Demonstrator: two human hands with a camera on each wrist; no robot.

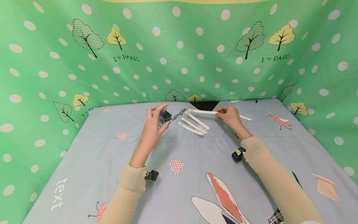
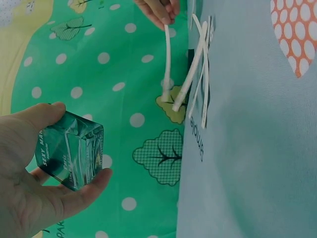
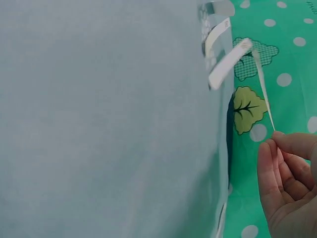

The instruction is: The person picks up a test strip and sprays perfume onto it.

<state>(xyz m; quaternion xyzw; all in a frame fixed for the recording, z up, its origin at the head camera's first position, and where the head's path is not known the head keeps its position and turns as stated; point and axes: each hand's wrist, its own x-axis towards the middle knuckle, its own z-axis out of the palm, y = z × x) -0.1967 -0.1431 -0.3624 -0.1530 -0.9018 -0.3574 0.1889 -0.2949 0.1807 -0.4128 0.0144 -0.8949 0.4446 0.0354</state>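
Note:
My left hand holds a small dark-teal glass perfume bottle above the far part of the table. In the left wrist view, white lettering shows on the square, faceted bottle, which sits between fingers and thumb. To the right, my right hand pinches one end of a narrow white paper test strip. The strip's other end points left toward the bottle, apart from it. In the right wrist view, thumb and fingertips grip this thin strip. Several similar paper strips lie fanned out below it on the cloth.
Another white strip lies to the right of my right hand. A grey-blue printed cloth covers the table. Behind it and along both sides hangs a green polka-dot curtain. Each wrist carries a small black camera.

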